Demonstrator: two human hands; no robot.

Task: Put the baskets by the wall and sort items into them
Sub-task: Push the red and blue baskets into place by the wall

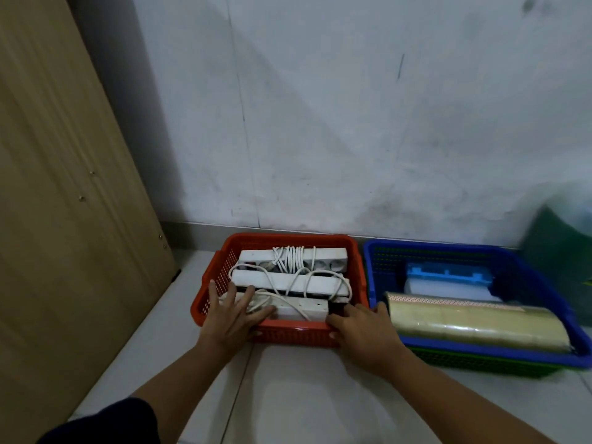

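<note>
A red mesh basket (290, 240) stands on the floor against the white wall. It holds three white power strips (293, 258) with coiled cords. My left hand (232, 314) lies over the basket's near left rim, fingers spread onto the nearest strip. My right hand (360, 330) rests with straight fingers on the near right rim. Right of it a blue basket (448, 249) sits nested in a green basket (474, 363), also by the wall. Inside it lie a sleeve of clear tape rolls (474, 322) and a blue-and-white box (448, 280).
A tall wooden board (64, 187) leans at the left, close to the red basket. A blurred green object (563, 257) stands at the far right edge. Pale floor tiles (304, 395) stretch in front of the baskets. A dark knee shows at bottom left.
</note>
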